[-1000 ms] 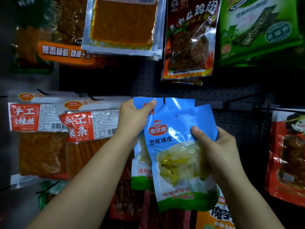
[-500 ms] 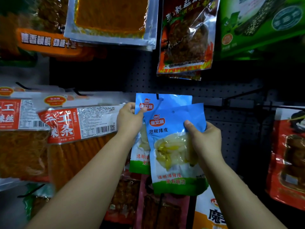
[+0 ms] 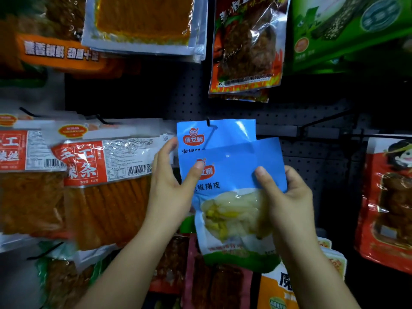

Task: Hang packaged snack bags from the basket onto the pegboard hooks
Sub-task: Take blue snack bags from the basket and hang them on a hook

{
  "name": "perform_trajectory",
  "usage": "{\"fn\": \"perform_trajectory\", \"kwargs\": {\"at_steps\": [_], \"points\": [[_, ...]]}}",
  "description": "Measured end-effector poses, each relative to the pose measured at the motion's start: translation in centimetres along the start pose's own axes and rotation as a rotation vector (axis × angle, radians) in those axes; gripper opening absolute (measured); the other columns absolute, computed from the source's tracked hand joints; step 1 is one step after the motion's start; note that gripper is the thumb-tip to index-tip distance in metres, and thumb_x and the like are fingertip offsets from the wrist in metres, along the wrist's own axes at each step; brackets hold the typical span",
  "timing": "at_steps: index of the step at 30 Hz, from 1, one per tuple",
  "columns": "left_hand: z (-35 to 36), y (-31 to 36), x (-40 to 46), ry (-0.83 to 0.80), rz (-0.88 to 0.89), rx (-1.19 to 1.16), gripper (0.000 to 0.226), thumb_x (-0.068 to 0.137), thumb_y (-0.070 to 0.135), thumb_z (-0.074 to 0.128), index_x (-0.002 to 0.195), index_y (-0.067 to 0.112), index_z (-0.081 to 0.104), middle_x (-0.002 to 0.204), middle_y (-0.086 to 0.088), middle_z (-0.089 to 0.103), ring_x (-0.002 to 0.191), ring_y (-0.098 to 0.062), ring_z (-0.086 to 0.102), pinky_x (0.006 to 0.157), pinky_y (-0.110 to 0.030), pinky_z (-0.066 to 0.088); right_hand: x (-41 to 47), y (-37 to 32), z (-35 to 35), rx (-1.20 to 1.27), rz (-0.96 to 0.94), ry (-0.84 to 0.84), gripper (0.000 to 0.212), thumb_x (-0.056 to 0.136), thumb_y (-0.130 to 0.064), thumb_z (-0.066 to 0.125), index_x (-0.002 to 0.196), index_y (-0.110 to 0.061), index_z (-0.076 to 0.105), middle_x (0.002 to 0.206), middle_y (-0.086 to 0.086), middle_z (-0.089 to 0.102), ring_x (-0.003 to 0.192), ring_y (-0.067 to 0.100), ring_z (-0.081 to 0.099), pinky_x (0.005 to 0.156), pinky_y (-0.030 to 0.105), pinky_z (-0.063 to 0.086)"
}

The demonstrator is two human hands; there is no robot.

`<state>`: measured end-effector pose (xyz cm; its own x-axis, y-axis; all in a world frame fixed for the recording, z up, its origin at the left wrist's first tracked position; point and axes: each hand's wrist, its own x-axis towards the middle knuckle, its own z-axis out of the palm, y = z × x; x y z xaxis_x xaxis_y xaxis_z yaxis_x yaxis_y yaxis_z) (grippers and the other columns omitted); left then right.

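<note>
A blue snack bag with a clear window and green bottom is held in front of the black pegboard. My left hand pinches its upper left, thumb on the red logo. My right hand grips its right side. Behind it, a second identical blue bag hangs on a black hook. The held bag's top edge sits below that hook and overlaps the hanging bag's lower part.
Red-labelled bags of orange strips hang to the left. An orange sheet bag, a dark red meat bag and a green bag hang above. A bare hook juts out at right, beside a red bag.
The held blue bag has dropped a little below the hook. My left thumb has shifted from the hanging bag's edge onto the held bag's logo. The view has moved closer.
</note>
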<state>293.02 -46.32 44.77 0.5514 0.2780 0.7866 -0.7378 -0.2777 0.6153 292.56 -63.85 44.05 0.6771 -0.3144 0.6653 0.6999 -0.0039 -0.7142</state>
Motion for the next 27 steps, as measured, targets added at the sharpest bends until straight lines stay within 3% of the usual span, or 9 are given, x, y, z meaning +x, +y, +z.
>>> {"fn": "perform_trajectory", "kwargs": {"at_steps": [2,4,8,10,15,21,27], "points": [[0.0,0.7,-0.2,-0.034,-0.086,-0.193,0.035,0.085,0.031,0.065,0.112,0.046,0.047,0.117,0.018,0.061,0.107,-0.005,0.061,0.088,-0.030,0.053,-0.5,-0.7,0.5,0.054,0.002,-0.045,0.005,0.084,-0.030,0.068,0.081,-0.028,0.066,0.082,0.000,0.074,0.073,0.023,0.071,0.063,0.039,0.056],[-0.1,1.3,0.0,-0.024,-0.176,-0.307,0.017,0.086,0.025,0.065,0.101,0.032,0.059,0.101,0.004,0.073,0.093,-0.014,0.070,0.083,-0.042,0.056,-0.7,-1.2,0.9,0.087,0.012,-0.105,0.003,0.085,-0.029,0.066,0.085,-0.025,0.067,0.087,0.001,0.075,0.080,0.023,0.072,0.068,0.040,0.057],[-0.9,2.0,0.6,0.049,-0.094,-0.315,0.007,0.088,0.020,0.063,0.089,0.028,0.063,0.090,0.003,0.075,0.083,-0.015,0.072,0.069,-0.030,0.059,-0.1,-2.5,1.7,0.034,-0.037,-0.239,0.007,0.088,-0.024,0.063,0.095,-0.027,0.064,0.091,-0.012,0.074,0.082,0.006,0.071,0.064,0.022,0.056],[-1.3,2.4,1.0,0.055,-0.029,-0.295,0.010,0.088,0.020,0.064,0.088,0.030,0.063,0.090,0.003,0.075,0.084,-0.015,0.072,0.070,-0.028,0.059,0.6,-3.6,2.3,0.034,-0.090,-0.241,0.004,0.089,-0.027,0.062,0.091,-0.027,0.066,0.090,-0.015,0.074,0.080,0.003,0.071,0.061,0.016,0.053],[-1.5,3.4,2.7,0.083,0.042,-0.308,0.010,0.087,0.019,0.065,0.091,0.028,0.062,0.088,0.006,0.074,0.083,-0.012,0.071,0.070,-0.027,0.058,2.7,-5.5,3.9,0.007,-0.142,-0.214,0.017,0.092,-0.031,0.060,0.078,-0.026,0.068,0.086,-0.005,0.076,0.081,0.011,0.072,0.072,0.034,0.060],[-1.3,4.0,4.5,0.095,0.034,-0.263,0.014,0.086,0.016,0.066,0.084,0.026,0.055,0.079,0.007,0.067,0.073,-0.005,0.067,0.073,-0.029,0.056,4.3,-5.8,4.8,0.011,-0.082,-0.165,0.024,0.090,-0.025,0.063,0.067,-0.024,0.069,0.076,-0.007,0.076,0.076,0.013,0.073,0.075,0.040,0.060],[-1.5,3.3,4.8,0.115,0.001,-0.293,0.016,0.085,0.017,0.068,0.085,0.028,0.057,0.082,0.006,0.069,0.080,-0.013,0.069,0.079,-0.038,0.057,4.3,-5.7,5.2,-0.026,-0.090,-0.150,0.023,0.089,-0.026,0.062,0.068,-0.021,0.069,0.076,-0.003,0.075,0.073,0.016,0.073,0.071,0.043,0.060]]}}
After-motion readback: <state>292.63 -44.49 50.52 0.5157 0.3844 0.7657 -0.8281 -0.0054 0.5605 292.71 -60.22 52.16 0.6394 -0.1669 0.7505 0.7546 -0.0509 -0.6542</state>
